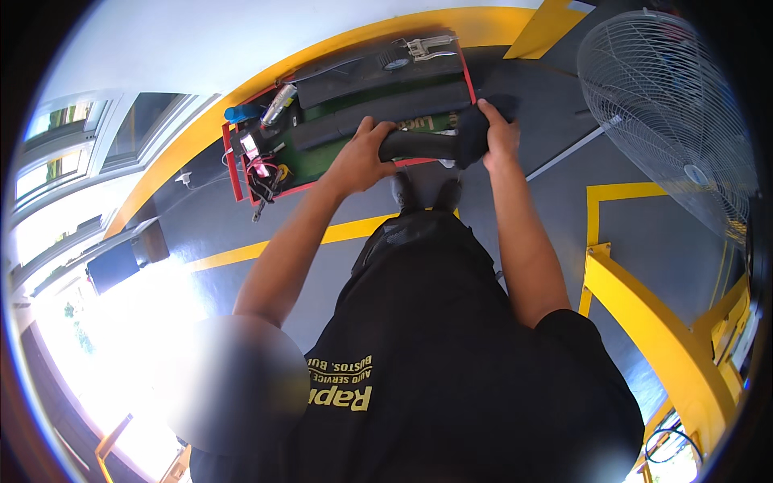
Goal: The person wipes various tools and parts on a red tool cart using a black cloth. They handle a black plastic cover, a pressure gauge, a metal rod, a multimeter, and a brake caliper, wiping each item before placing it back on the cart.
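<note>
In front of me I hold a thick black tube-like part (427, 146) above the near edge of a red-rimmed cart (302, 190). My left hand (366, 157) is closed round its left end. A bunched black cloth (472, 138) covers the tube's right end, and my right hand (501, 135) grips the cloth there. How far the tube reaches inside the cloth is hidden. Just beyond my hands, two long dark padded pieces (378, 115) lie across the cart's green surface.
On the cart's left are a silver can (279, 105), a blue object (239, 113) and tangled cables (270, 183). A metal trigger tool (431, 48) and a round gauge (394, 60) lie at its far right. A large fan (668, 113) and yellow steel arm (652, 310) stand right.
</note>
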### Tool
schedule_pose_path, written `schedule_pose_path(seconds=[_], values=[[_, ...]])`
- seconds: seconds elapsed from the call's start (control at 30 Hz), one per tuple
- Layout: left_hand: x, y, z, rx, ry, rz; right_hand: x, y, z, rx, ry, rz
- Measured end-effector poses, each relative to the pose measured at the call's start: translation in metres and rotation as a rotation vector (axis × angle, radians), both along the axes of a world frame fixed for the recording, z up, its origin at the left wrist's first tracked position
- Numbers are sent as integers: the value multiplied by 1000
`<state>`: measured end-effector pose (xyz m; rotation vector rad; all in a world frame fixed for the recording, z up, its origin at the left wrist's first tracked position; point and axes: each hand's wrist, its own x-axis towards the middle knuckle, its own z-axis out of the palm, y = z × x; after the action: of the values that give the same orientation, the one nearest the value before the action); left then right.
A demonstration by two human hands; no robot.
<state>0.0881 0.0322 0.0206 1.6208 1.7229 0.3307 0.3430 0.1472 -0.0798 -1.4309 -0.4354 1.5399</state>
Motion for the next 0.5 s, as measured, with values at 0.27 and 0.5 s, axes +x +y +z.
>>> schedule_pose_path(seconds=[0.27,0.5], values=[[-72,25,-79,-93,105,-52,-4,23,-38,-87,-61,250],[-57,23,-142,-237,192,296,-18,9,-54,137,-575,544]])
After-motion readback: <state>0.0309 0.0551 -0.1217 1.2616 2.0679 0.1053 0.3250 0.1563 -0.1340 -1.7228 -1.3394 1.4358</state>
